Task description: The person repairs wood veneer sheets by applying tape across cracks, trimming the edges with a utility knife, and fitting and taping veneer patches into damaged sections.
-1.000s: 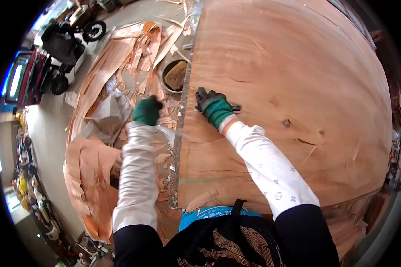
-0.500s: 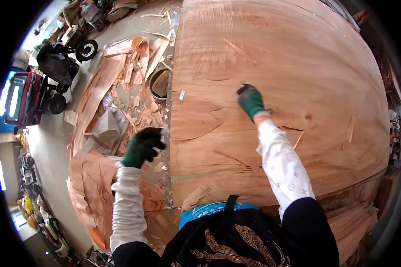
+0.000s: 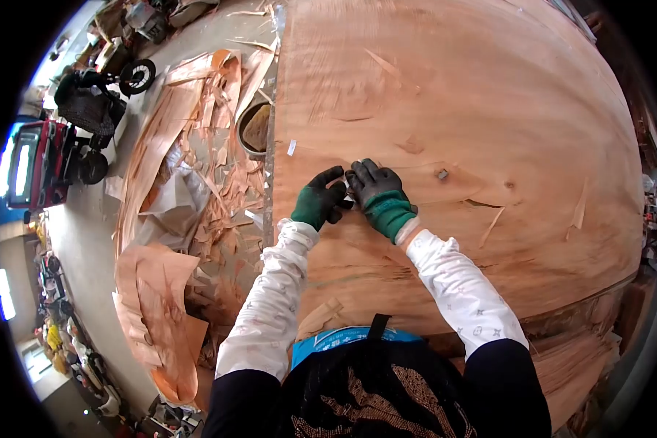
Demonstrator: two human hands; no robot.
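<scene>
A broad sheet of wood veneer (image 3: pixel 460 95) lies in front of me. My left hand (image 3: pixel 320 198), in a dark glove with a green cuff, is over its left part with the fingers curled inward. A small whitish scrap (image 3: pixel 348 191) shows between my hands; its kind is unclear, and the fingers partly hide it. Close beside it, my right hand (image 3: pixel 378 191), gloved alike, lies on the veneer with its fingers stretched forward. A small white strip (image 3: pixel 292 147) sits on the sheet beyond my left hand. A dark knot (image 3: pixel 442 174) and a narrow split (image 3: pixel 484 204) mark the wood to the right.
Left of the sheet's edge stands a round bowl (image 3: pixel 257 130) with a brownish thing inside. Torn veneer scraps (image 3: pixel 230 179) and a crumpled pale sheet (image 3: pixel 169 208) litter the floor. Farther left are a motorbike (image 3: pixel 95 98) and a red vehicle (image 3: pixel 36 164).
My left hand has moved right, from the sheet's left edge onto the veneer. My right hand has come back toward me and left, so both hands are now side by side.
</scene>
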